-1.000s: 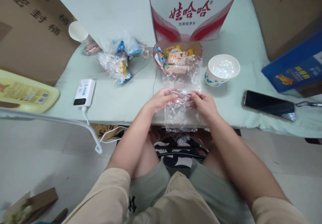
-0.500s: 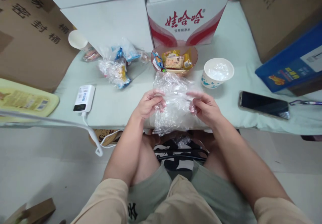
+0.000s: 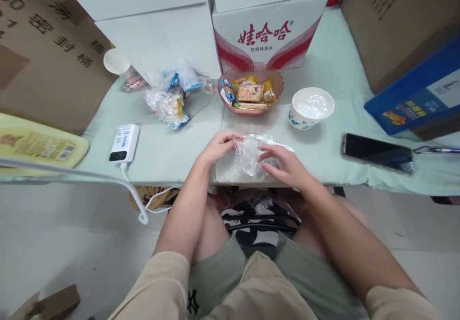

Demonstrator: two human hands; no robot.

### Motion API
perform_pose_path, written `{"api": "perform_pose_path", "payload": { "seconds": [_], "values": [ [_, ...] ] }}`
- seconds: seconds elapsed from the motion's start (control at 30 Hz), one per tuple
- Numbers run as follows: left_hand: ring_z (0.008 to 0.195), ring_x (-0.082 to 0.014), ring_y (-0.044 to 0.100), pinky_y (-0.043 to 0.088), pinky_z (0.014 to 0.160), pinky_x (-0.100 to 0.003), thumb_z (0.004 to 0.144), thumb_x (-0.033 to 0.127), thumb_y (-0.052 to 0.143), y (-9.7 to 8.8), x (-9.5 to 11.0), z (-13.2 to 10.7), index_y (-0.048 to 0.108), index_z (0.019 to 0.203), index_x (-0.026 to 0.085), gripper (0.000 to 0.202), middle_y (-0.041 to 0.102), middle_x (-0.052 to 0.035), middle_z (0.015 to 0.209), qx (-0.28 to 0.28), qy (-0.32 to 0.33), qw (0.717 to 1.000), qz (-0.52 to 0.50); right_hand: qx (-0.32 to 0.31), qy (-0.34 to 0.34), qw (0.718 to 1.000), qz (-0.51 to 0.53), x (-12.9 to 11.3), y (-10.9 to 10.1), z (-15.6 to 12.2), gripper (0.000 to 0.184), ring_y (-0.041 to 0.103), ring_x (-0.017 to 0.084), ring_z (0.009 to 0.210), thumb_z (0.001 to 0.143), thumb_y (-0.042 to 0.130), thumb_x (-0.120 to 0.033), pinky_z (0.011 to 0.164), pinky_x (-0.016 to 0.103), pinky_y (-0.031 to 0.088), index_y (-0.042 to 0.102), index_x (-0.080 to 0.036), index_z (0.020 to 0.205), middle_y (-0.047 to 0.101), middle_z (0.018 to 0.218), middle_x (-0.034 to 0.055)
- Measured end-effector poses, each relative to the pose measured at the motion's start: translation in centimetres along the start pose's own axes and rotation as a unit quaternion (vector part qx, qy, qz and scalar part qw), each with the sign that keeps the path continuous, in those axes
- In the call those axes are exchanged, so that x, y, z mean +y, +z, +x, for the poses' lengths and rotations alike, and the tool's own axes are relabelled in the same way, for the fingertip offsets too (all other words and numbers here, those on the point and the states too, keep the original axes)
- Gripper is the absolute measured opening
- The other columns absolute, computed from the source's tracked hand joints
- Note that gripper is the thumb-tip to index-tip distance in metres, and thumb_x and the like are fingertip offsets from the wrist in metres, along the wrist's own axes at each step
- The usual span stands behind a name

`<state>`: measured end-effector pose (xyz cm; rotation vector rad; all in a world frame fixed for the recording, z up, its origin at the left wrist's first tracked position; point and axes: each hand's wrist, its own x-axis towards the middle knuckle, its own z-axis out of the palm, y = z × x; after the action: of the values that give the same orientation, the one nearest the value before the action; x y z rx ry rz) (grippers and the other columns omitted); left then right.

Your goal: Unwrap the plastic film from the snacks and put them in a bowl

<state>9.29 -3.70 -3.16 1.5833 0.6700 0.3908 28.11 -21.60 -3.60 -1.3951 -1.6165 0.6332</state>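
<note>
The person sits at a desk (image 3: 165,147) covered with a pale green cloth, and both hands are over its near edge area. Between them is a crumpled sheet of clear plastic wrap (image 3: 247,159), on the near side of the desk, in front of the bowl. The left hand (image 3: 222,146) pinches the left upper edge of this wrap between the thumb and the fingers. The right hand (image 3: 283,164) is at the right side of the wrap; its fingers are bent and spread, with the thumb apart from them. Whether these fingers touch the plastic, I cannot tell.

Just beyond the wrap stands a pink bowl (image 3: 247,111), in which lie small packed snacks (image 3: 250,93), some in yellow wrappers. To the right of the bowl there is a paper cup (image 3: 302,121), upright, with clear plastic inside. Further right, a dark phone (image 3: 377,152) lies flat, and beyond it is a blue box (image 3: 409,95).

To the left of the bowl lies a heap of plastic bags (image 3: 168,102) with blue and yellow parts. Nearer and more to the left is a white power bank (image 3: 124,142), and a white cable (image 3: 124,169) comes out of its near end. At the left border lies a yellow container (image 3: 43,142) with a label. At the far side, a white carton (image 3: 268,42) with red characters stands right behind the bowl.
</note>
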Motion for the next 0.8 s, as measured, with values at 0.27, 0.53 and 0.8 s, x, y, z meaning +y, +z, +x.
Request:
{"api": "perform_pose_path", "payload": {
  "seconds": [0.27, 0.53, 0.8],
  "values": [
    [0.076, -0.0123, 0.064, 0.051, 0.067, -0.023, 0.066, 0.028, 0.082, -1.0, 0.6, -1.6, 0.06, 0.12, 0.021, 0.059, 0.071, -0.0039, 0.098, -0.04, -0.102, 0.989, -0.098, -0.089, -0.061, 0.97, -0.216, 1.3, 1.7, -0.3, 0.022, 0.063, 0.03, 0.116, 0.09, 0.057, -0.02, 0.101, 0.05, 0.045, 0.077, -0.026, 0.095, 0.077, 0.102, 0.0079],
    [0.07, -0.0118, 0.067, 0.049, 0.069, -0.022, 0.056, 0.028, 0.089, 0.6, 1.5, -2.3, 0.059, 0.103, 0.019, 0.057, 0.069, 0.0016, 0.075, -0.021, -0.047, 0.987, -0.154, 0.16, 0.074, 0.983, 0.049, 0.6, 1.0, 0.1, 0.071, 0.053, 0.029, 0.136, 0.081, 0.074, -0.045, 0.11, 0.048, 0.046, 0.046, -0.028, 0.144, 0.056, 0.145, 0.0141],
    [0.059, -0.0099, 0.063, 0.053, 0.06, -0.023, 0.06, 0.042, 0.09, 1.1, 1.7, -2.3, 0.061, 0.114, 0.023, 0.064, 0.069, 0.0033, 0.077, -0.016, -0.062, 0.964, -0.259, 0.053, 0.218, 0.932, 0.286, -0.8, 1.5, 1.2, 0.029, 0.063, 0.015, 0.064, 0.074, 0.077, -0.046, 0.068, 0.033, 0.055, 0.066, -0.021, 0.086, 0.067, 0.069, 0.0002]
  ]
}}
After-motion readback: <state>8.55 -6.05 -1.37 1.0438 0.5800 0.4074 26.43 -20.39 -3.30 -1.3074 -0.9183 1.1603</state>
